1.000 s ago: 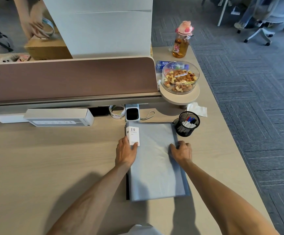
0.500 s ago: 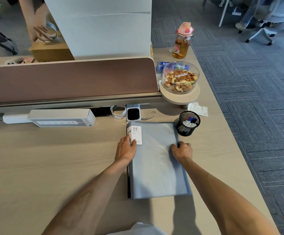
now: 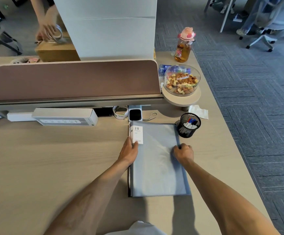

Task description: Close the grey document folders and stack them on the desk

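Note:
A stack of closed grey document folders lies flat on the wooden desk, right of centre. The top folder carries a white "20 pockets" label at its far left corner. A dark spine edge of a lower folder shows along the left side. My left hand rests against the stack's left spine edge, thumb on the top cover just below the label. My right hand grips the stack's right edge, fingers curled over it.
A black mesh pen cup stands right by the stack's far right corner. A small white device, a tape roll and a white power strip box line the brown partition. A nut bowl and bottle sit beyond. The desk's right edge is near.
Both hands stay on the stack's edges. The folders have shifted slightly, their edges squared up; the left thumb now sits below the label.

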`<state>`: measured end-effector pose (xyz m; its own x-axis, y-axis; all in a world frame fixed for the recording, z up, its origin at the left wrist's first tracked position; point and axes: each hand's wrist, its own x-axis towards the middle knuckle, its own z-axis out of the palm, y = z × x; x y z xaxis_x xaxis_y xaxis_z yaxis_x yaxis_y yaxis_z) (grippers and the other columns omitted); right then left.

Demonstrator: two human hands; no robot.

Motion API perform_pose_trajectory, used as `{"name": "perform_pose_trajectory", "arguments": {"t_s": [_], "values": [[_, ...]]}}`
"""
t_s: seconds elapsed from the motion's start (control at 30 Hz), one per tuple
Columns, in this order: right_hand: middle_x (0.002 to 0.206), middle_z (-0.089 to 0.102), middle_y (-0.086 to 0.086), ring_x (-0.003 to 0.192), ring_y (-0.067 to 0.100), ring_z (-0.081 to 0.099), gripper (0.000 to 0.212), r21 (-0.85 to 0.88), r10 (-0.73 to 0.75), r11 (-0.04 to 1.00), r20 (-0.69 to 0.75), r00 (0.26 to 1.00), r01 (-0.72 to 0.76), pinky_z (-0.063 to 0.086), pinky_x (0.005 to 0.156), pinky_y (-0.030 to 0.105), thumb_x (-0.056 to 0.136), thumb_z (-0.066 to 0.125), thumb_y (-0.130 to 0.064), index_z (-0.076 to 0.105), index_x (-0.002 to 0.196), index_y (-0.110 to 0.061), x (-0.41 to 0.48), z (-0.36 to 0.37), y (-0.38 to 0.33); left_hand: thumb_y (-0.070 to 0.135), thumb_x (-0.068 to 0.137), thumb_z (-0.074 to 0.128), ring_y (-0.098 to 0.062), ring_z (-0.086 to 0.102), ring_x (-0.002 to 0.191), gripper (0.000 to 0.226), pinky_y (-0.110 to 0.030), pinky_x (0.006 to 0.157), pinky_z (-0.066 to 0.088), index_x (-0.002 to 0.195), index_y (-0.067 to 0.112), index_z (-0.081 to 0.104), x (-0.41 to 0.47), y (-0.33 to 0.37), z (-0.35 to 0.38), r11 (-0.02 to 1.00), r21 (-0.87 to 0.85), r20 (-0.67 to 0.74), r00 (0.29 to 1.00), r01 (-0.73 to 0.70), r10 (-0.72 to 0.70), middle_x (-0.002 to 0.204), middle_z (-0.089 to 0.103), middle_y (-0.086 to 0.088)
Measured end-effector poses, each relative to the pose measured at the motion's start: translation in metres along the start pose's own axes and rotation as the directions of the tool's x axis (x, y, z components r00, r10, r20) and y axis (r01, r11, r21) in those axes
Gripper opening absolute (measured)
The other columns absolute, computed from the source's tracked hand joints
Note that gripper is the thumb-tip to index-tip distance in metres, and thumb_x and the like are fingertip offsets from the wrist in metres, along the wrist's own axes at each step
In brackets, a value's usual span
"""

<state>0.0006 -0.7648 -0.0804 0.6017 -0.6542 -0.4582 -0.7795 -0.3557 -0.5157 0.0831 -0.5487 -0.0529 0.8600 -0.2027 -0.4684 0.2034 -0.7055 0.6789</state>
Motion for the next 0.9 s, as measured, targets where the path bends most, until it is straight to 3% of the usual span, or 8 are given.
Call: {"name": "perform_pose_trajectory", "arguments": {"t_s": [0.1,0.23,0.47,0.6,0.73,0.9], "values": [[0.12,0.054,0.023,0.113,0.039,0.05,0.041,-0.003,0.008,1.0,0.009,1.0,-0.008,0.04,0.099,0.039,0.089,0.046,-0.031,0.061,0.114,-0.001,-0.006,0.001,0.001,0.039,0.1,0.033,-0.032,0.048,0.128,0.047,-0.036,0.103,0.038,0.14,0.014,0.039,-0.005,-0.006,-0.003,0.991,-0.084,0.019,0.994,0.106,-0.104,0.143,0.05,-0.012],[0.12,0.054,0.023,0.113,0.039,0.051,0.044,-0.023,-0.017,1.0,0.017,1.0,0.017,0.042,0.098,0.04,0.089,0.049,-0.033,0.059,0.116,0.0,-0.014,-0.002,0.002,0.045,0.098,0.032,-0.032,0.05,0.126,0.052,-0.038,0.106,0.039,0.136,0.013,0.047,-0.014,-0.008,-0.009,0.982,-0.126,0.076,0.989,0.139,-0.13,0.139,0.054,-0.012],[0.116,0.056,0.025,0.108,0.04,0.053,0.039,-0.037,-0.074,0.996,0.019,0.997,0.075,0.043,0.096,0.039,0.088,0.052,-0.031,0.06,0.108,0.002,-0.02,-0.001,0.01,0.038,0.1,0.032,-0.032,0.053,0.122,0.048,-0.034,0.098,0.04,0.13,0.006,0.05,-0.012,-0.008,-0.007,0.993,-0.041,0.081,0.991,0.114,-0.11,0.134,0.056,-0.016],[0.121,0.052,0.026,0.111,0.042,0.05,0.036,-0.093,-0.163,0.982,0.0,0.987,0.163,0.039,0.097,0.04,0.091,0.05,-0.024,0.057,0.114,0.002,-0.032,-0.007,0.002,0.036,0.102,0.029,-0.031,0.05,0.126,0.045,-0.034,0.105,0.038,0.133,0.01,0.049,-0.02,-0.01,-0.013,0.997,-0.045,0.054,0.997,0.055,-0.053,0.14,0.053,-0.014],[0.134,0.046,0.025,0.124,0.042,0.043,0.044,-0.139,-0.315,0.94,-0.005,0.949,0.311,0.035,0.105,0.04,0.093,0.05,-0.02,0.049,0.131,0.001,-0.059,-0.004,-0.018,0.027,0.103,0.026,-0.026,0.038,0.138,0.045,-0.03,0.109,0.029,0.142,0.009,0.04,-0.035,-0.015,-0.027,0.998,0.062,-0.017,1.0,0.002,0.0,0.152,0.039,-0.01],[0.138,0.047,0.019,0.125,0.034,0.044,0.044,-0.095,-0.391,0.916,0.012,0.92,0.39,0.037,0.105,0.038,0.094,0.048,-0.024,0.049,0.134,-0.005,-0.095,0.012,-0.045,0.031,0.1,0.028,-0.025,0.041,0.136,0.047,-0.035,0.108,0.033,0.143,0.015,0.039,-0.057,-0.037,-0.055,0.977,0.203,-0.018,0.997,-0.07,0.075,0.151,0.04,-0.006]]}}
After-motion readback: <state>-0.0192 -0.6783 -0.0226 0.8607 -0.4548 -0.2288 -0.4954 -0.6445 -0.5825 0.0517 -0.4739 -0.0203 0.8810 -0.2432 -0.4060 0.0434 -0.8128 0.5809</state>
